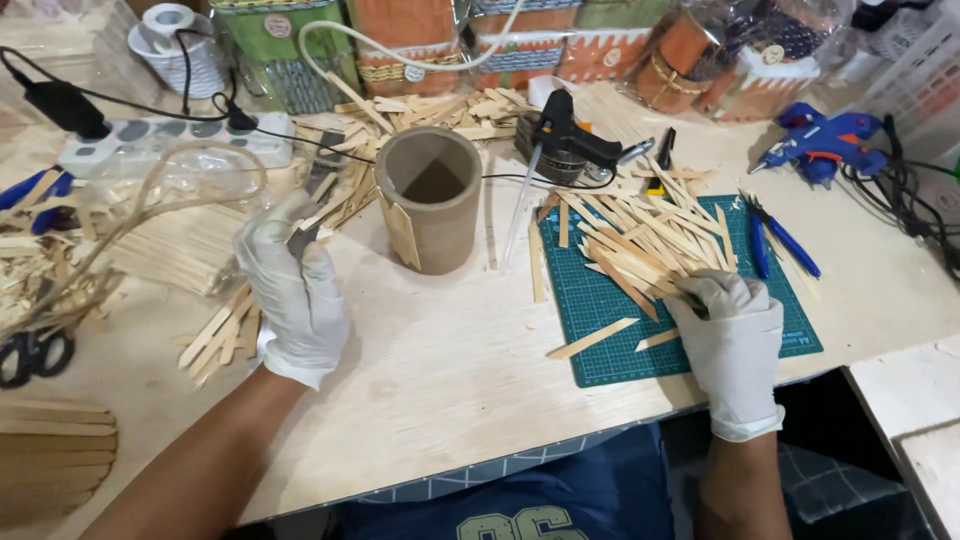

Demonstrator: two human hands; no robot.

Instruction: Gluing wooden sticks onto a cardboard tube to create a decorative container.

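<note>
The gloved left hand (293, 290) pinches a dark strip (303, 238) at 9 o'clock of the tube (430, 200). The right hand (733, 335) grips sticks (640, 245) on the mat (610, 330), at 4 o'clock.

One head-worn camera looks steeply down, close over the worktable (450, 380). It faces forward toward packages (520, 40) along the frame's top. Edges seem slightly blurred.
</note>
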